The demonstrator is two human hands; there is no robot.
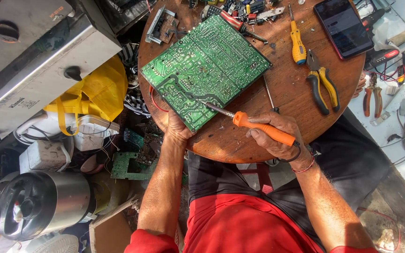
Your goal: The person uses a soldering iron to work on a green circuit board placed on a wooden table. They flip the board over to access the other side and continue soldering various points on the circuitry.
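The round wooden counter (287,93) carries a green circuit board (207,65), solder side up, lying near its front-left edge. The left hand (176,129) clamps the board's near corner. The right hand (277,136) is closed round an orange soldering iron (258,127), its tip touching the board's near edge. Soldering looks under way; which joints are finished I cannot tell. Yellow pliers (322,82), a screwdriver (297,44) and a phone (343,26) lie untouched toward the far-right edge.
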